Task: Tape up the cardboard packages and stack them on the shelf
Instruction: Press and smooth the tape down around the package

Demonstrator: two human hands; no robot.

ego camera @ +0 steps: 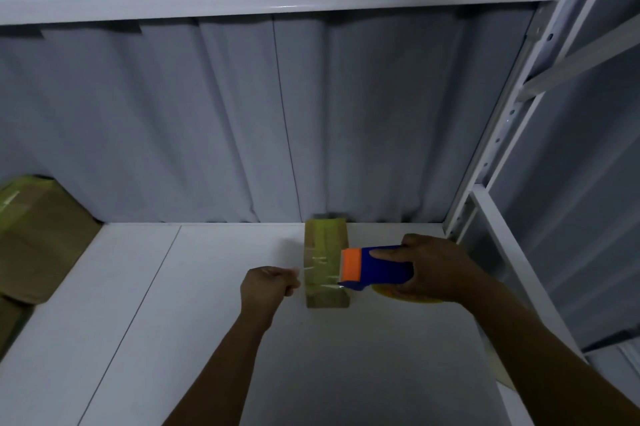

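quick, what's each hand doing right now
Left hand: closed, pinching the free end of the clear tape stretched over the small cardboard box.
Right hand: closed, holding the blue and orange tape dispenser.

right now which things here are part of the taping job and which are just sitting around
In use:
- small cardboard package on the shelf board
- blue and orange tape dispenser in the right hand
- clear tape strip pulled taut by the left hand

Lying about:
- taped boxes at far left
- shelf frame

Small taped cardboard package [325, 245] flat on shelf [207, 321]
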